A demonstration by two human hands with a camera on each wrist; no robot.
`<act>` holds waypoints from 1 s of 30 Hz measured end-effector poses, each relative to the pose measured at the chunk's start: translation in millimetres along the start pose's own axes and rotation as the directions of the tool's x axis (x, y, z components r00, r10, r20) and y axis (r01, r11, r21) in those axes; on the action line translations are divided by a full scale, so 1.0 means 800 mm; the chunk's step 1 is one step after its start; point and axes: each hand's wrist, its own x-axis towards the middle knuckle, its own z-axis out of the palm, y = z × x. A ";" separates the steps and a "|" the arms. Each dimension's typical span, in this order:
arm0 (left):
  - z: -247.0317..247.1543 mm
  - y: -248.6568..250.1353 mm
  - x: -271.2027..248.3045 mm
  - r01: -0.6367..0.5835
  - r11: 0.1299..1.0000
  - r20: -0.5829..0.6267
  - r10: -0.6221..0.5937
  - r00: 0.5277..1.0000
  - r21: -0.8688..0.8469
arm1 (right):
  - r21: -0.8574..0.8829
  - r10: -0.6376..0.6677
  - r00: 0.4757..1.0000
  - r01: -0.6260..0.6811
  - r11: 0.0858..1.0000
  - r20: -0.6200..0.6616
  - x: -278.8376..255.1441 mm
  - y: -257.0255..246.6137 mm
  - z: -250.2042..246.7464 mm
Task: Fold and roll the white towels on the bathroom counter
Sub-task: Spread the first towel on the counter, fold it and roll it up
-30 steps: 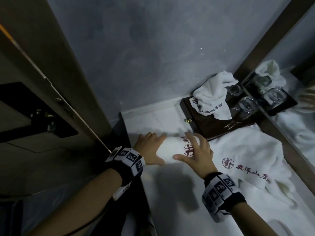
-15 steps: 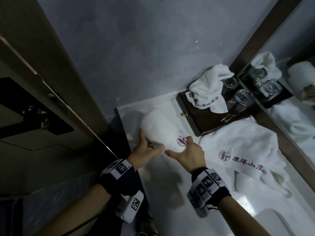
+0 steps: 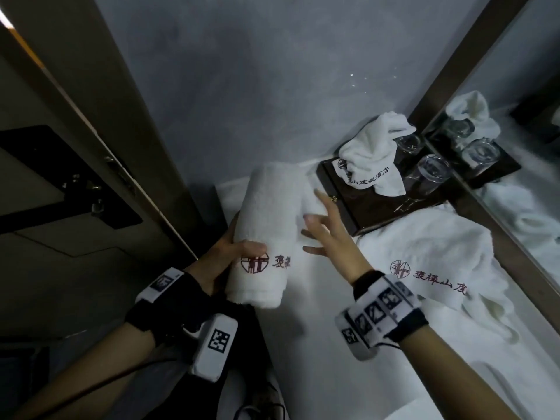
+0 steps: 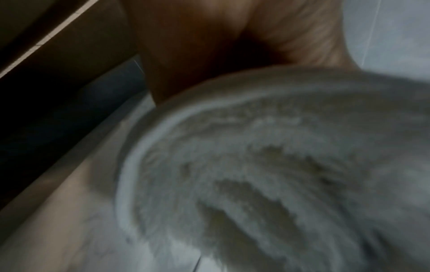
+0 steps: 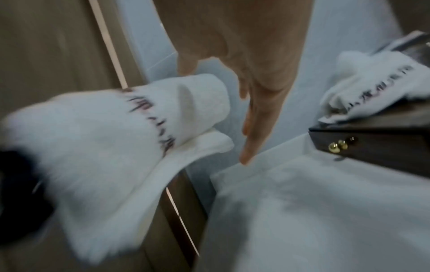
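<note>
A rolled white towel (image 3: pixel 272 234) with a dark red logo is lifted off the counter, its far end up near the grey wall. My left hand (image 3: pixel 230 253) grips it near the lower end, thumb across the front. The left wrist view shows the roll's spiral end (image 4: pixel 267 174) close up and blurred. My right hand (image 3: pixel 327 234) is beside the roll with straight, spread fingers (image 5: pixel 253 117), holding nothing. A loose flap of the roll (image 5: pixel 197 147) hangs toward that hand. An unrolled white towel (image 3: pixel 430 259) with the same logo lies on the white counter (image 3: pixel 318 344) to the right.
A dark wooden tray (image 3: pixel 378 201) at the back holds a crumpled white towel (image 3: pixel 369 159) and glasses (image 3: pixel 430 174). A mirror (image 3: pixel 521 140) lines the right side. A wooden door frame (image 3: pixel 100 116) stands at left, past the counter's left edge.
The roll was lying on the counter under both hands. My left hand has lifted it and turned it lengthwise toward the wall. My right hand has let go and opened.
</note>
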 end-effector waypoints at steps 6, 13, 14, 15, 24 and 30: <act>0.023 -0.005 -0.021 -0.052 0.989 0.006 0.052 0.999 0.136 | 0.488 0.141 0.984 -0.177 0.855 0.110 0.022 -0.023 0.032; 0.028 -0.016 -0.033 -0.148 0.983 -0.107 0.159 0.982 0.105 | 0.568 0.265 0.958 -0.277 0.775 0.107 0.011 -0.017 0.065; 0.027 -0.012 -0.035 -0.144 0.986 -0.092 0.152 0.984 0.090 | 0.583 0.238 0.960 -0.278 0.764 0.146 0.008 -0.017 0.067; 0.025 -0.009 -0.036 -0.135 0.988 -0.072 0.140 0.987 0.069 | 0.599 0.208 0.963 -0.270 0.754 0.172 0.007 -0.017 0.066; 0.014 0.004 -0.048 -0.010 0.994 0.160 0.028 0.987 -0.111 | 0.480 0.167 0.910 -0.348 0.806 0.379 0.007 -0.009 0.047; 0.009 -0.004 -0.031 -0.011 0.994 -0.085 0.020 0.996 0.106 | 0.517 0.310 0.949 -0.296 0.803 0.062 0.025 -0.008 0.044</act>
